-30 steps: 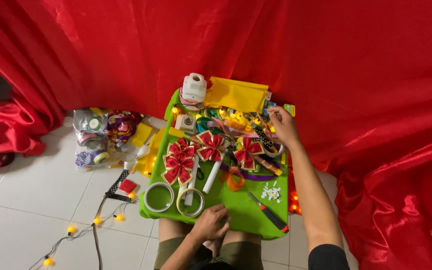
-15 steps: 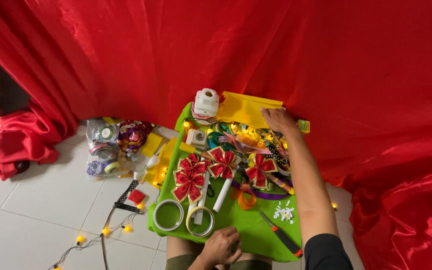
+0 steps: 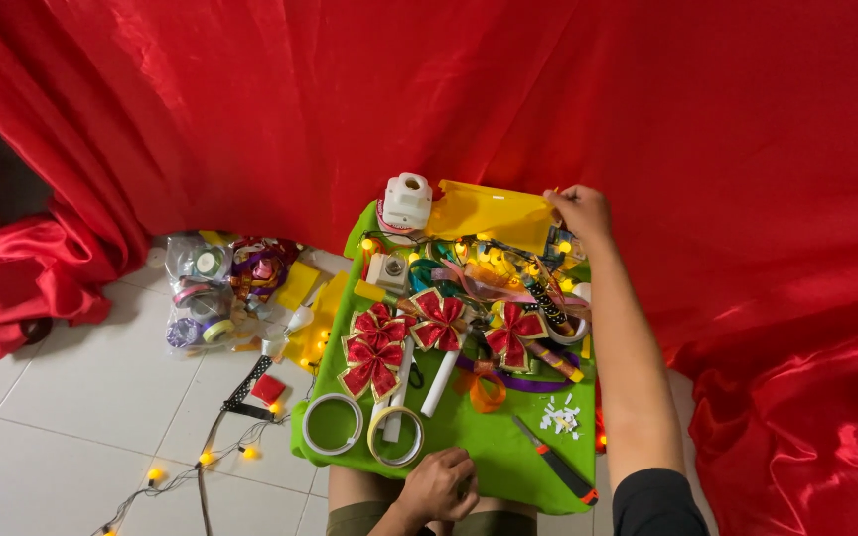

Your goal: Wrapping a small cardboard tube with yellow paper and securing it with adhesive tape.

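Note:
A green board (image 3: pixel 479 447) lies across my lap, crowded with craft things. My right hand (image 3: pixel 580 210) reaches to its far right corner, fingers curled at the right edge of a yellow sheet (image 3: pixel 484 213); whether it grips the sheet is unclear. My left hand (image 3: pixel 439 484) rests on the board's near edge with curled fingers and nothing visible in them. Between the hands lie three red bows with gold edges (image 3: pixel 377 349), two tape rolls (image 3: pixel 335 425), white sticks (image 3: pixel 441 382), a tangle of ribbons with small lit lights (image 3: pixel 508 273), and a white punch tool (image 3: pixel 407 201).
A red-handled cutter (image 3: pixel 553 462) and white paper scraps (image 3: pixel 560 417) lie on the board's near right. On the tiled floor to the left sit bags of ribbon spools (image 3: pixel 211 293) and a string of lights (image 3: pixel 201 459). Red cloth (image 3: pixel 647 119) hangs behind and on both sides.
My right hand has moved from the ribbon pile to the board's far right corner by the yellow sheet. My left hand has stayed at the near edge. The view has shifted slightly.

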